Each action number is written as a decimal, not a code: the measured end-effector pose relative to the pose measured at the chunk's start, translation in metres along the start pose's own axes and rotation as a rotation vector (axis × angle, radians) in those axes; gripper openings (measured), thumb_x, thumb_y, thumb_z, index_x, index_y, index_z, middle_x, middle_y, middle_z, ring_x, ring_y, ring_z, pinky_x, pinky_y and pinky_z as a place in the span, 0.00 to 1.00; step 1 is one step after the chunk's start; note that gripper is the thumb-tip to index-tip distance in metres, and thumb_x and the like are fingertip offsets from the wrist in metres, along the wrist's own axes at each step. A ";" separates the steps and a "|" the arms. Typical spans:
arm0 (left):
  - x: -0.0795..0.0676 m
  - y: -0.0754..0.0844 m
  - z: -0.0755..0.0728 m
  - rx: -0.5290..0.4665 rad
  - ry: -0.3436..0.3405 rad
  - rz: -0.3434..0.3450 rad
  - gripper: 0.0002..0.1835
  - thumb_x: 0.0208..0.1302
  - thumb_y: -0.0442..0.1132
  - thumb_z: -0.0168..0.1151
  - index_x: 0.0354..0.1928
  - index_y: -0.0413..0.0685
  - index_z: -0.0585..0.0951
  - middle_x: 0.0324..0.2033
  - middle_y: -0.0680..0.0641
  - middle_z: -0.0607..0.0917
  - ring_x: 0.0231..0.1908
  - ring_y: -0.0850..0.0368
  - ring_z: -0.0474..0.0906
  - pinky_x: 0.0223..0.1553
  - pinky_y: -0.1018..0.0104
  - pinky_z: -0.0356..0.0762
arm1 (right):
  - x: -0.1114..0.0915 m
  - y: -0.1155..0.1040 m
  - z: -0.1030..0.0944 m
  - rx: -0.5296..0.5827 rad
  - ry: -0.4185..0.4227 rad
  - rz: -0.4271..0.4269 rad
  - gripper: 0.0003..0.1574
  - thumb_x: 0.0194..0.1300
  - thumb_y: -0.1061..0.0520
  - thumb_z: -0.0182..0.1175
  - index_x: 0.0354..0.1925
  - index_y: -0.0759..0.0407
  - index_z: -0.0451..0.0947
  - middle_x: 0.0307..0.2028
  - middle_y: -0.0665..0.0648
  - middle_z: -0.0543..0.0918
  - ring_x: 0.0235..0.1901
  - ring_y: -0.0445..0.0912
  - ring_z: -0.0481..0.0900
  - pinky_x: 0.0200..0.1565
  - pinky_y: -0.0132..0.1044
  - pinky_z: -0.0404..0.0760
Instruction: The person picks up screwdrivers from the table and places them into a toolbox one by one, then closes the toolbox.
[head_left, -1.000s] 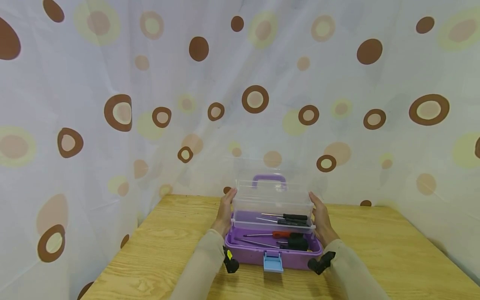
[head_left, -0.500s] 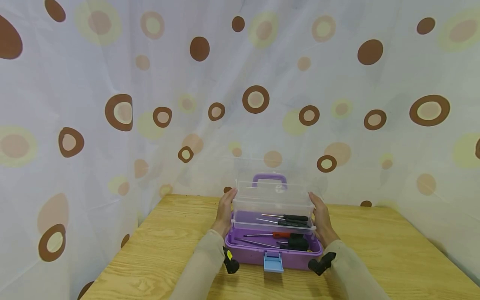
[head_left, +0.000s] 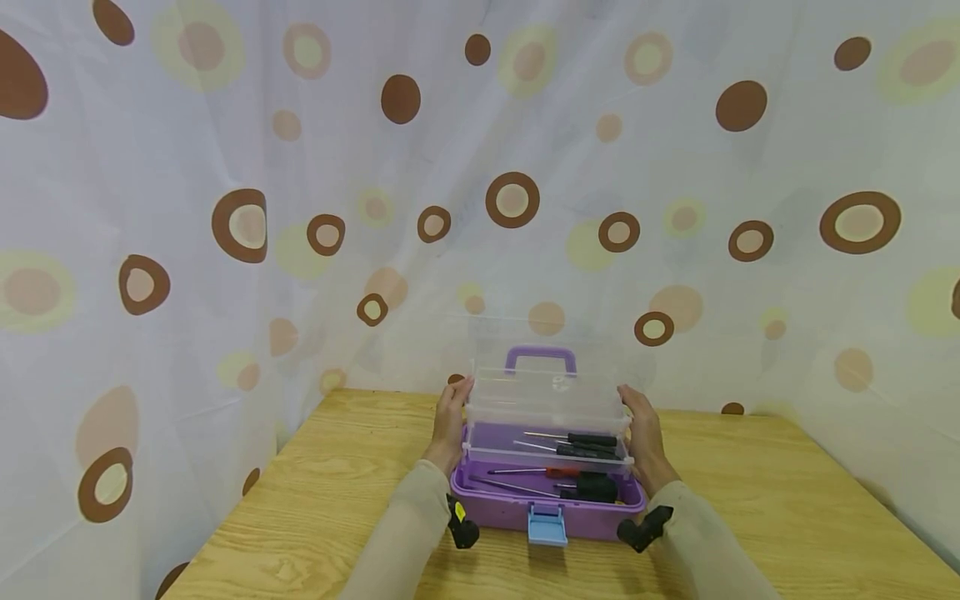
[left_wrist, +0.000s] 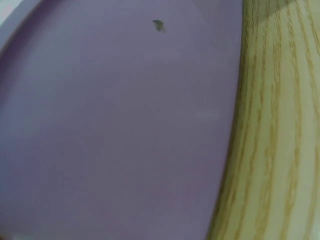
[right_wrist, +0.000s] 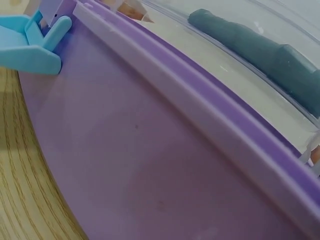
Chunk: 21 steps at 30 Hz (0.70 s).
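A purple toolbox stands with its clear lid raised behind it. Two clear trays are lifted in steps above the base: an upper tray and a lower tray. My left hand grips the left end of the trays, its fingertips by the upper tray's corner. At the opposite end, my right hand holds in the same way. Black-handled screwdrivers show around the lower tray. A red-handled screwdriver and other dark-handled tools lie in the base. Neither wrist view clearly shows its hand.
The light-blue latch hangs open at the toolbox front. A purple handle is on the raised lid. The toolbox rests on a wooden table, with a dotted curtain behind. Dark devices sit on both wrists.
The upper clear tray has dropped slightly, both hands staying at its ends. The lower tray has moved a little downward. The toolbox base keeps its place.
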<state>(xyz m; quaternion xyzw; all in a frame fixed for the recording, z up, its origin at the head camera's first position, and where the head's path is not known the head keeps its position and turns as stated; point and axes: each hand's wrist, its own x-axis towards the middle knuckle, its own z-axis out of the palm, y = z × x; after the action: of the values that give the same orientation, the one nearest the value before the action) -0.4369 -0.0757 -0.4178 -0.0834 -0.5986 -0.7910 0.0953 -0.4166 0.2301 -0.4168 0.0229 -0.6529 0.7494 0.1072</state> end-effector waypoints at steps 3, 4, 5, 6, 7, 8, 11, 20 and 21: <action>0.001 -0.004 0.001 0.000 0.034 0.026 0.25 0.78 0.54 0.55 0.60 0.39 0.73 0.54 0.44 0.77 0.48 0.53 0.75 0.45 0.60 0.77 | 0.001 0.000 0.000 -0.015 0.018 0.006 0.39 0.80 0.34 0.43 0.74 0.57 0.60 0.67 0.54 0.62 0.66 0.53 0.60 0.64 0.49 0.65; 0.001 -0.005 0.001 0.001 0.045 0.032 0.25 0.78 0.54 0.56 0.59 0.40 0.73 0.54 0.44 0.77 0.47 0.53 0.76 0.45 0.61 0.78 | 0.001 0.000 0.000 -0.010 0.025 0.005 0.37 0.80 0.34 0.43 0.71 0.57 0.62 0.65 0.53 0.63 0.63 0.51 0.62 0.61 0.46 0.69; 0.001 -0.005 0.001 0.002 0.054 0.038 0.24 0.78 0.54 0.56 0.58 0.39 0.74 0.53 0.43 0.77 0.46 0.52 0.76 0.44 0.61 0.78 | 0.002 0.000 0.000 -0.009 0.031 0.005 0.35 0.80 0.34 0.43 0.69 0.56 0.63 0.63 0.52 0.65 0.60 0.49 0.64 0.56 0.42 0.71; 0.000 -0.005 0.002 0.001 0.061 0.045 0.23 0.78 0.53 0.55 0.57 0.39 0.74 0.52 0.43 0.77 0.45 0.52 0.77 0.43 0.60 0.79 | 0.002 0.000 0.000 -0.010 0.034 0.003 0.34 0.80 0.34 0.43 0.67 0.56 0.64 0.61 0.52 0.65 0.58 0.47 0.65 0.54 0.39 0.73; 0.000 -0.005 0.002 0.000 0.068 0.051 0.23 0.78 0.53 0.55 0.56 0.39 0.74 0.52 0.43 0.77 0.43 0.51 0.78 0.43 0.60 0.79 | 0.002 0.000 0.000 -0.014 0.041 -0.001 0.32 0.80 0.34 0.43 0.65 0.55 0.65 0.60 0.51 0.66 0.57 0.45 0.66 0.51 0.37 0.74; 0.000 -0.005 0.002 -0.002 0.074 0.053 0.22 0.78 0.53 0.56 0.55 0.39 0.74 0.51 0.42 0.77 0.42 0.51 0.78 0.42 0.60 0.80 | 0.002 0.000 0.000 -0.011 0.044 -0.004 0.31 0.80 0.34 0.43 0.63 0.55 0.65 0.59 0.51 0.66 0.56 0.45 0.66 0.49 0.36 0.75; 0.000 -0.006 0.001 0.009 0.097 0.064 0.22 0.77 0.53 0.57 0.52 0.38 0.75 0.50 0.42 0.78 0.43 0.51 0.77 0.43 0.61 0.79 | 0.003 0.000 0.000 -0.007 0.063 -0.018 0.30 0.80 0.34 0.44 0.60 0.56 0.66 0.56 0.52 0.67 0.54 0.45 0.67 0.47 0.34 0.76; 0.000 -0.004 0.002 0.072 0.142 0.059 0.25 0.77 0.55 0.58 0.51 0.36 0.79 0.50 0.45 0.80 0.49 0.51 0.74 0.50 0.57 0.76 | 0.003 0.002 0.002 0.016 0.126 -0.059 0.31 0.80 0.36 0.47 0.59 0.60 0.71 0.52 0.54 0.72 0.50 0.44 0.75 0.45 0.32 0.79; -0.001 -0.004 0.002 0.078 0.149 0.061 0.25 0.77 0.55 0.58 0.51 0.36 0.79 0.50 0.44 0.81 0.50 0.50 0.74 0.52 0.55 0.75 | 0.003 0.002 0.001 0.008 0.125 -0.061 0.33 0.80 0.36 0.47 0.61 0.61 0.70 0.53 0.54 0.72 0.49 0.43 0.75 0.45 0.31 0.79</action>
<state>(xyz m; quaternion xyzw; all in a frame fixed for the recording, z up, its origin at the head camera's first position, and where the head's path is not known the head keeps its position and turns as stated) -0.4372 -0.0728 -0.4209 -0.0388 -0.6175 -0.7677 0.1668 -0.4197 0.2287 -0.4186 -0.0035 -0.6409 0.7484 0.1706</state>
